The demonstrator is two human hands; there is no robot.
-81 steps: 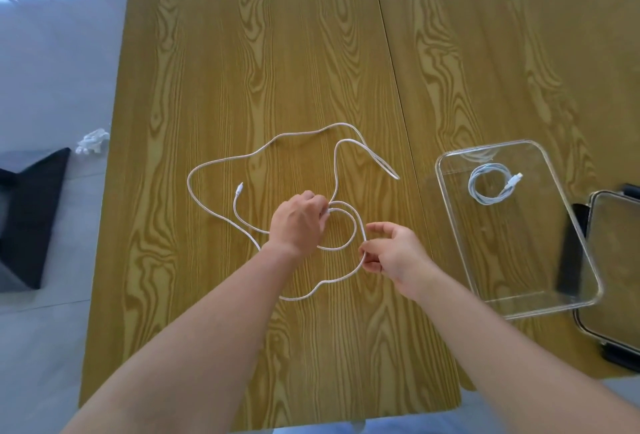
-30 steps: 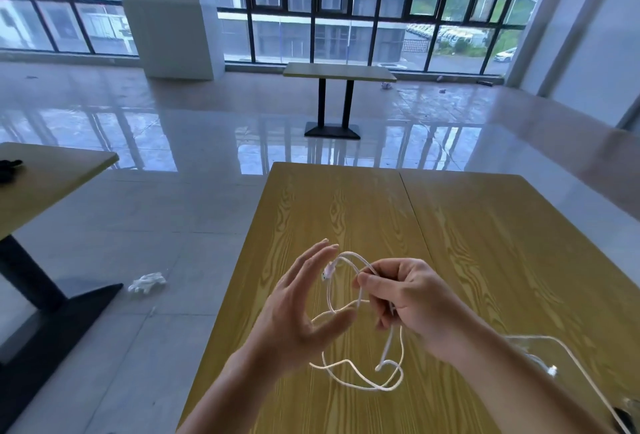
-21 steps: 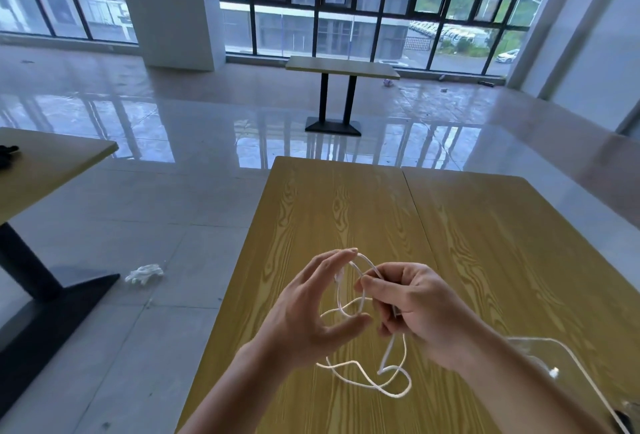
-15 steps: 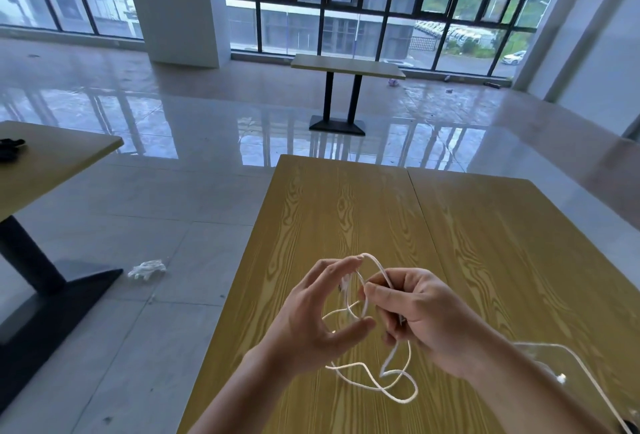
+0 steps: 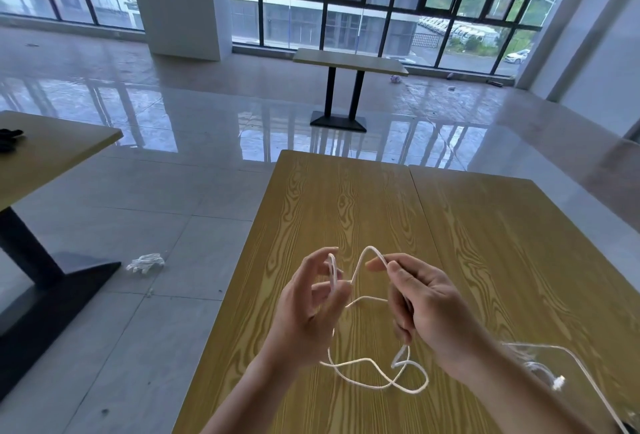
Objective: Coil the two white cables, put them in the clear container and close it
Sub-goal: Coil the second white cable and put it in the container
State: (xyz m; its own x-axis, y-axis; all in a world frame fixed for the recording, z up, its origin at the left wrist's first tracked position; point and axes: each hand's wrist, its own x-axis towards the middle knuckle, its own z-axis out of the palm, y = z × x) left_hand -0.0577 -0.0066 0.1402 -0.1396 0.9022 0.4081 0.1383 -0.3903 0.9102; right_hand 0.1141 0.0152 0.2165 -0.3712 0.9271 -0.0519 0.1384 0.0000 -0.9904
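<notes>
1. A glossy tiled floor point(image 5: 207, 129) and tall black-framed windows point(image 5: 363, 1) are seen behind a yellow wood-grain bench point(image 5: 346, 212).
2. A thin white cable point(image 5: 360, 267) is held up above the bench between the hands, arched into a narrow peak that points away from the person.
3. Its slack is hung downward and looped loosely on the bench top below the wrists.
4. The left hand point(image 5: 308, 309) is raised palm inward, the cable pinched by its curled fingers.
5. The right hand point(image 5: 426, 302) is closed on the cable, thumb and forefinger forward.
6. The clear container's point(image 5: 588, 374) rim is glimpsed at lower right, a second white cable point(image 5: 550, 376) lying inside.
</notes>
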